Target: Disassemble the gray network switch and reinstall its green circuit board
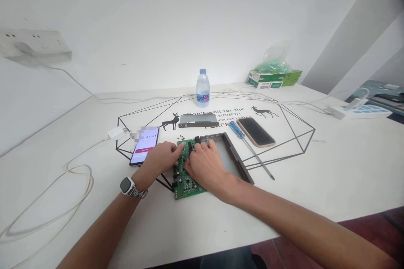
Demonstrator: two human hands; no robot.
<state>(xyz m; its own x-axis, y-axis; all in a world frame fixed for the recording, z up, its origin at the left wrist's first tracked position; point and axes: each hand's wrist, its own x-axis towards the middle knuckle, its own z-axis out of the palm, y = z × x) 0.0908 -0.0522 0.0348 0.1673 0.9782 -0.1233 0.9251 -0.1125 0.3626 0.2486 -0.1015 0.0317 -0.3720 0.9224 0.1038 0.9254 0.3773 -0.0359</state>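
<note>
A green circuit board (184,180) lies on the white table, its far end over the edge of a grey metal tray (235,157). My left hand (159,160), with a watch on the wrist, rests at the board's left edge, fingers curled onto it. My right hand (205,166) lies over the board's middle, fingers bent and pressing on the parts near its top. Whether either hand pinches anything small is hidden.
A lit phone (144,145) on a white charger cable sits left of the hands. A blue-handled screwdriver (249,147), a dark phone (255,131), a grey metal cover (198,120), a water bottle (202,88), a green box (273,77) and a power strip (360,111) lie further off.
</note>
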